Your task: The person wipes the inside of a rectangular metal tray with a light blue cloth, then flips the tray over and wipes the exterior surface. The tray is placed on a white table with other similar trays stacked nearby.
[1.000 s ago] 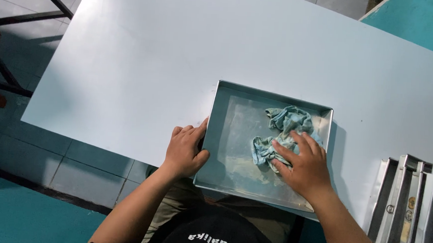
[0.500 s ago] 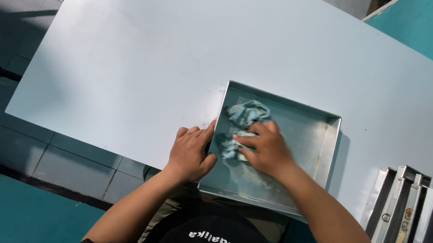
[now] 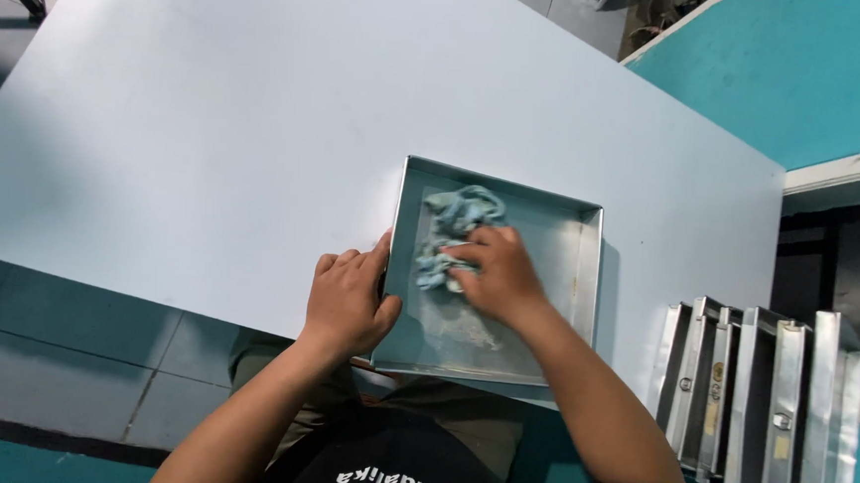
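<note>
Square metal tray [image 3: 557, 279] lies flat at the near edge of the white table [image 3: 207, 138], its near rim level with the table edge or perhaps slightly over it; the view does not settle which.

Left hand [image 3: 349, 301]: palm on the table, fingers lying along the tray's left wall and thumb at the rim. It braces the tray and grasps nothing.

Right hand [image 3: 498, 274]: inside the tray, fingers curled down onto a crumpled pale blue cloth [image 3: 456, 218], pressing it to the tray floor in the left half. The cloth bunches out ahead of the fingers toward the far-left corner.

Tray floor: a dull, smeared patch shows near the front, below the right wrist. Residue or reflection, cannot tell.

Notes on wiping well, as judgement:
- Keep the bracing hand firm against the wall, since the tray sits close to the table edge and could slide.
- Flatten the cloth under the fingers; a tight wad touches little surface.
- Work the corners and the seam between wall and floor with fingertip pressure.
- Overlap the strokes across the smeared front area.

Further metal trays [image 3: 758, 401] stand on edge in a row to the right, well apart from both hands.
</note>
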